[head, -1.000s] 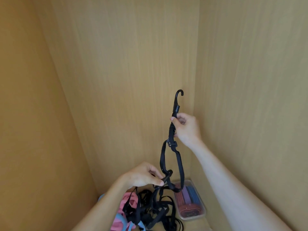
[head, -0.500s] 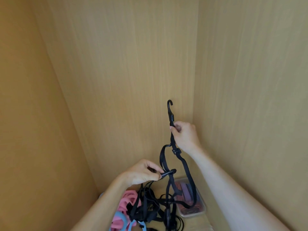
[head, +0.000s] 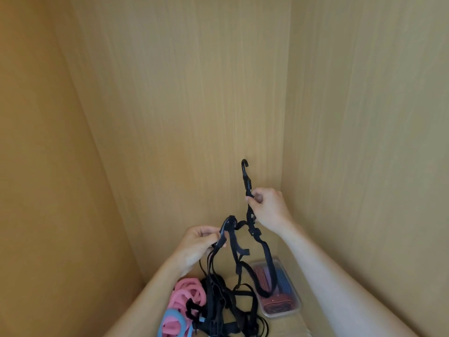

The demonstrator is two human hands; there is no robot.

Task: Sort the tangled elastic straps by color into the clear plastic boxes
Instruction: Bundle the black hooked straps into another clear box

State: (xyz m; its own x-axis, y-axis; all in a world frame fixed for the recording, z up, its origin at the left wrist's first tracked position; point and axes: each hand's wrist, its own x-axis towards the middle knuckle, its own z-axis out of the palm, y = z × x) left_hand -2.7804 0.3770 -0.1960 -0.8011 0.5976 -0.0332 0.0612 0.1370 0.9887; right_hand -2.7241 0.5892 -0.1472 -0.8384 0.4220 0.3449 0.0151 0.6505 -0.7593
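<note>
The black strap stands nearly upright right of the frame's center, its hook pointing up. The right hand holds it just below the hook, grip pinching the webbing. The left hand, lower center, has its grip pinched on another black end above the tangle on the counter. 1 clear box, lower right, holds red and blue straps.

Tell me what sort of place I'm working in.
Likely the inside of a wooden cupboard or wardrobe: light wood-grain panels close in behind and on both sides, with a clear plastic box and tangled black elastic straps on its floor.
</note>
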